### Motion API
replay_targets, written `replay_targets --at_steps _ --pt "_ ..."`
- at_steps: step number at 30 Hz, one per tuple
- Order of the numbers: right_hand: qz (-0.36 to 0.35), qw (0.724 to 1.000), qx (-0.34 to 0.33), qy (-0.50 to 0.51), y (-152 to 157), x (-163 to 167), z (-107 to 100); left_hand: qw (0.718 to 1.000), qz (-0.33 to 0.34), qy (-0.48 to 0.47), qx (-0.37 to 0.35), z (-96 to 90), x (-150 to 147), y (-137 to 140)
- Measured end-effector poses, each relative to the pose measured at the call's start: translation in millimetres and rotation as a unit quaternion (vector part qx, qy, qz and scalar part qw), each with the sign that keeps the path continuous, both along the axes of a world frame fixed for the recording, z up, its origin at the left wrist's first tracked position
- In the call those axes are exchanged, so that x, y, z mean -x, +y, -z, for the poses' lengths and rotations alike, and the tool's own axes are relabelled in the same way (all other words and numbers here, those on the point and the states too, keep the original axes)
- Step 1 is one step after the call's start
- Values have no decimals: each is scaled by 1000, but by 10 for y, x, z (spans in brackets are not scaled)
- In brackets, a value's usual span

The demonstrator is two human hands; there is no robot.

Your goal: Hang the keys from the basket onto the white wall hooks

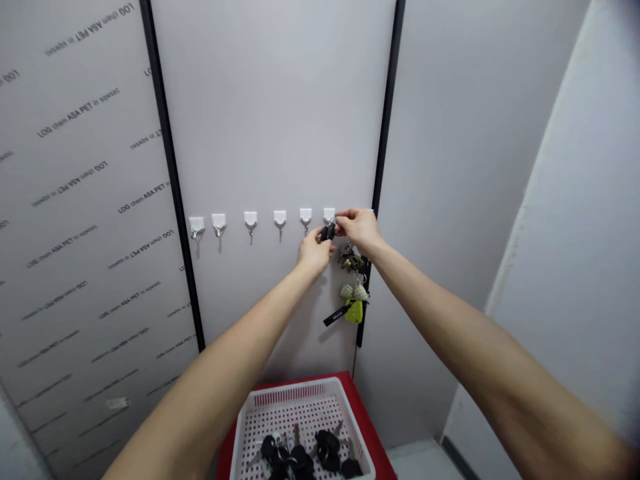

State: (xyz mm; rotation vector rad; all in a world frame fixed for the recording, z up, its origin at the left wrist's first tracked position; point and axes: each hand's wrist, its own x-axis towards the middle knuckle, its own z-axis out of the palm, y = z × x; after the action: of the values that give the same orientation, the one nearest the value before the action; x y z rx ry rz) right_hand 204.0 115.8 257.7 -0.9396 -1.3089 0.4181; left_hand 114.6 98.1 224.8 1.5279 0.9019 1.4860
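My left hand (315,253) pinches a dark key with a black head (328,231) just under a white adhesive hook (329,214) on the wall panel. From the right, my right hand (359,227) closes its fingertips at the key's metal ring, close to that hook. Whether the ring is over the hook I cannot tell. Below my right hand hangs a bunch of keys (352,261) with a bow charm, a bright yellow-green fob (355,311) and a black strap (337,315). My right hand covers whatever holds that bunch up.
Several white hooks (251,219) run in a row to the left. Low in front, a white perforated basket (300,395) holds several black-headed keys (300,460) on a red surface (365,427). Black strips (173,160) edge the panel, and a printed panel (80,200) stands left.
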Motion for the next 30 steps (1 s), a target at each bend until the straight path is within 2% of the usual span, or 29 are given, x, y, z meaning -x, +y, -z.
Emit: replay_targets --at_steps 3,6,9,11,14,15,17,18,20,23,26,30 --pt "12 999 45 -13 58 25 73 999 -4 18 29 82 13 48" --pt "11 998 56 -17 113 28 171 999 0 27 43 171 31 66" --pt "19 999 35 -23 151 -10 253 998 6 28 57 271 78 35" --pt "48 998 0 -34 132 -42 344 997 6 31 69 417 155 -10" --pt "90 992 -43 -82 -7 -50 677 995 13 71 72 867 369 -109" --pt "86 989 -36 -113 -86 -32 858 993 18 92 73 1075 463 -154" --pt "33 979 18 -200 -286 38 1305 987 26 136 84 1528 669 -265" --pt "-11 966 55 -251 -399 89 1553 982 28 158 97 1748 772 -329" --pt "-109 924 125 -345 -625 210 2037 969 31 212 121 2122 960 -460" --pt "-193 861 191 -430 -864 395 2574 935 44 332 119 2450 1155 -624" --pt "-231 817 191 -493 -948 528 2789 883 66 460 61 2557 1235 -728" --pt "-274 763 173 -559 -977 578 2810 826 69 559 -11 2597 1232 -798"
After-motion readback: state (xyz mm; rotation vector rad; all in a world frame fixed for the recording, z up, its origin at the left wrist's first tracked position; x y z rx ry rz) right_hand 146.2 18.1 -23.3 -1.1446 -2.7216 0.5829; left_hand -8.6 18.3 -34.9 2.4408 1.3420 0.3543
